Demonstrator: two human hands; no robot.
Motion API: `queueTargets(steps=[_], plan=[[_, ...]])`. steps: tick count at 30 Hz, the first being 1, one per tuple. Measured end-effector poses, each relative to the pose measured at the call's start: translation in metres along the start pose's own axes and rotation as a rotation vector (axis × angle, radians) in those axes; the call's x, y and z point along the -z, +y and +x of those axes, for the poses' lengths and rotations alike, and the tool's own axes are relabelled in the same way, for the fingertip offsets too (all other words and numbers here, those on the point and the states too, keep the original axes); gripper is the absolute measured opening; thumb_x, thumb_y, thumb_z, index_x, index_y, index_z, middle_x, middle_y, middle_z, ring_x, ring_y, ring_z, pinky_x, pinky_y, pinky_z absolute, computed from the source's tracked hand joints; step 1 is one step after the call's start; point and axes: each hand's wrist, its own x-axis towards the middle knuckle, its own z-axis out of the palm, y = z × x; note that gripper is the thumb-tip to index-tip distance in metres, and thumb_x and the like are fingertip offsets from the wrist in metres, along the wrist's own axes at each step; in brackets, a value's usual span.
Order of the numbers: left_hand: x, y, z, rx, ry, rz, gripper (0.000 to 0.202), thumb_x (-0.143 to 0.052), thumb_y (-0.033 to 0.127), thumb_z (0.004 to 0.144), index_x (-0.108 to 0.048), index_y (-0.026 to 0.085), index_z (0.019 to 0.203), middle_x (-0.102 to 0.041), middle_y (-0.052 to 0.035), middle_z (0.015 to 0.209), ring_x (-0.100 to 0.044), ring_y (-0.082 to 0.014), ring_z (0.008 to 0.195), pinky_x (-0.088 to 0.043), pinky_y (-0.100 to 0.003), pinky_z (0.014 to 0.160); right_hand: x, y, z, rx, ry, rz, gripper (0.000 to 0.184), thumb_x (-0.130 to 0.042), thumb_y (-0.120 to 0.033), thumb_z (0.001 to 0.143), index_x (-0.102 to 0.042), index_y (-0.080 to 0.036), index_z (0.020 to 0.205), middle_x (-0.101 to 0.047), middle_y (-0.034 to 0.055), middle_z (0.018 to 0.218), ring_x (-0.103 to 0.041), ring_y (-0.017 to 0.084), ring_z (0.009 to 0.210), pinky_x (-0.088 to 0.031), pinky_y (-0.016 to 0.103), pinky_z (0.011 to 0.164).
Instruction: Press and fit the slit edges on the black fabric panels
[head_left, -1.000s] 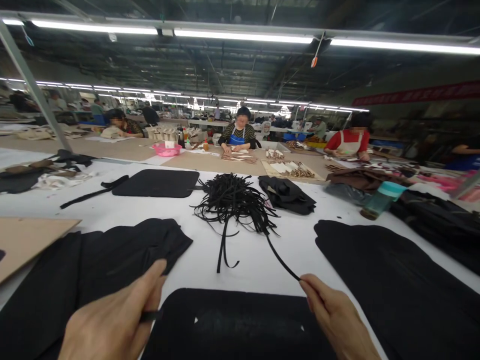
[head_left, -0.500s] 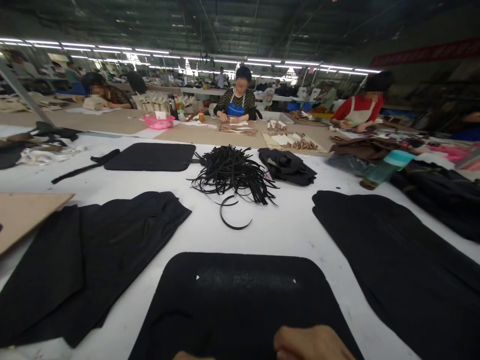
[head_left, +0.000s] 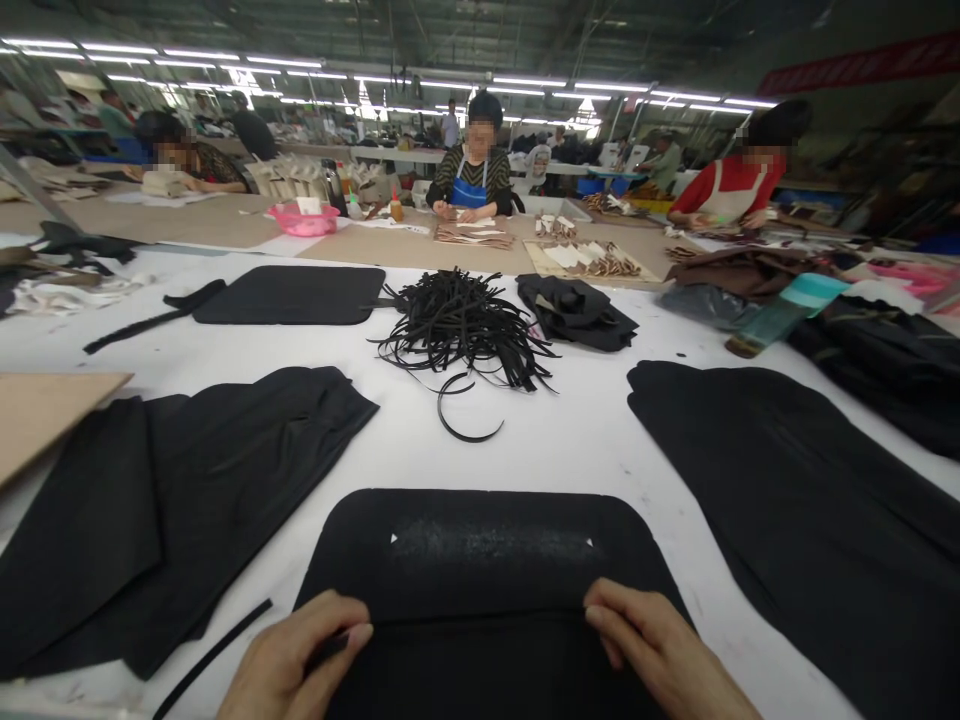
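Observation:
A black rounded fabric panel (head_left: pixel 487 550) lies on the white table right in front of me. A thin black strip (head_left: pixel 465 617) stretches across it, pulled straight between my hands. My left hand (head_left: pixel 289 665) pinches one end, and the loose tail runs off to the lower left. At the other end my right hand (head_left: pixel 660 655) is closed on the strip and rests on the panel. Further back sits a tangled pile of black strips (head_left: pixel 461 325) with one curled strip (head_left: pixel 461 415) lying loose in front of it.
Black fabric pieces lie at left (head_left: pixel 180 500) and right (head_left: pixel 795 490). Another black panel (head_left: pixel 289 295) and a folded black cloth (head_left: pixel 574 310) sit at the back. A teal bottle (head_left: pixel 780 312) lies at right, a cardboard sheet (head_left: pixel 45 410) at left. Seated people work at tables beyond.
My hands drew the strip from the pile toward me, dropped out of view, and now hold it taut across the near panel. My view tilted downward.

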Motion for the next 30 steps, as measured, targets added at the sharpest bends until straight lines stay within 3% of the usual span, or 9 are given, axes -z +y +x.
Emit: queueTargets(steps=[6, 9, 14, 23, 30], plan=[[-0.003, 0.006, 0.018, 0.167, 0.027, -0.026, 0.029, -0.043, 0.043, 0.083, -0.063, 0.022, 0.081, -0.062, 0.0003, 0.07, -0.057, -0.0187, 0.071, -0.042, -0.025, 0.066, 0.004, 0.016, 0.014, -0.031, 0.049, 0.138, 0.032, -0.036, -0.041, 0.087, -0.047, -0.022, 0.063, -0.046, -0.0023, 0.06, -0.045, 0.015, 0.058, -0.032, 0.025, 0.056], [-0.006, 0.008, 0.032, 0.224, 0.006, -0.033, 0.028, -0.042, 0.04, 0.08, -0.059, 0.02, 0.07, -0.055, 0.0012, 0.063, -0.053, -0.0179, 0.066, -0.038, -0.026, 0.062, 0.007, 0.02, 0.021, -0.151, 0.106, 0.164, 0.033, -0.039, -0.046, 0.083, -0.048, -0.022, 0.063, -0.041, -0.0034, 0.056, -0.038, 0.014, 0.052, -0.027, 0.026, 0.049], [-0.012, 0.003, 0.052, 0.299, 0.007, -0.055, 0.022, -0.046, 0.04, 0.072, -0.05, 0.02, 0.063, -0.041, 0.0051, 0.054, -0.041, -0.0143, 0.055, -0.029, -0.024, 0.051, 0.009, 0.028, 0.031, -0.235, 0.209, 0.139, 0.034, -0.045, -0.052, 0.076, -0.045, -0.022, 0.059, -0.042, -0.0034, 0.055, -0.04, 0.015, 0.055, -0.027, 0.026, 0.052], [-0.014, -0.005, 0.059, 0.255, -0.021, 0.023, 0.028, -0.036, 0.043, 0.077, -0.048, 0.021, 0.065, -0.043, 0.0035, 0.058, -0.04, -0.0154, 0.058, -0.029, -0.025, 0.054, 0.005, 0.033, 0.033, -0.191, 0.255, 0.063, 0.031, -0.035, -0.042, 0.084, -0.044, -0.022, 0.062, -0.044, -0.004, 0.055, -0.043, 0.014, 0.055, -0.028, 0.025, 0.052], [-0.018, -0.024, 0.061, 0.263, -0.038, 0.01, 0.035, -0.04, 0.052, 0.075, -0.053, 0.021, 0.067, -0.046, 0.0027, 0.058, -0.043, -0.0164, 0.059, -0.032, -0.025, 0.053, 0.0, 0.034, 0.037, -0.274, 0.312, 0.104, 0.029, -0.04, -0.041, 0.083, -0.045, -0.022, 0.061, -0.044, -0.0055, 0.05, -0.039, 0.012, 0.048, -0.025, 0.024, 0.046]])
